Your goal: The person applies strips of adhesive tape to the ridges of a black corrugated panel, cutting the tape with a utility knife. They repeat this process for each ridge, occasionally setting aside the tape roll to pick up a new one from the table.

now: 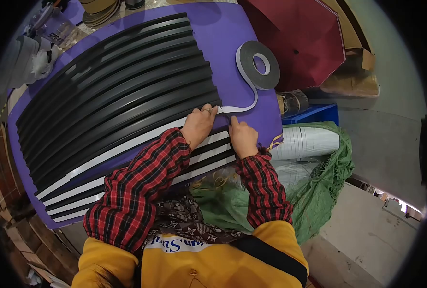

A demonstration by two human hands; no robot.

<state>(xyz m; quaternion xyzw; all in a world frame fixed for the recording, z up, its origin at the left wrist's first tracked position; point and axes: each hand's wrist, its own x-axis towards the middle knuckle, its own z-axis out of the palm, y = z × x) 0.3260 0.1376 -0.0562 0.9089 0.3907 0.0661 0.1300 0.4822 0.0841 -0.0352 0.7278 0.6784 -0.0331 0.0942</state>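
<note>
My left hand (pixel 199 126) presses its fingertips on the white-faced adhesive tape (pixel 141 138) at the right end of a black strip. My right hand (pixel 243 138) is just to the right, fingers curled and the index fingertip close to the tape; a small dark thing at that fingertip is too small to name. From there the tape runs loose and curves up to a grey tape roll (pixel 246 62) lying flat. Several black ribbed strips (pixel 122 62) lie side by side beyond my hands. Nearer my body are several strips with white tape (pixel 213 152) on them, partly hidden by my left sleeve.
The purple table (pixel 218 29) carries the strips and the roll. A dark red umbrella (pixel 295 29) stands open at the back right. On the right are a blue crate (pixel 314 115) and a green sack (pixel 319 192) around white rolls (pixel 319 142). A plastic jar (pixel 55 30) sits far left.
</note>
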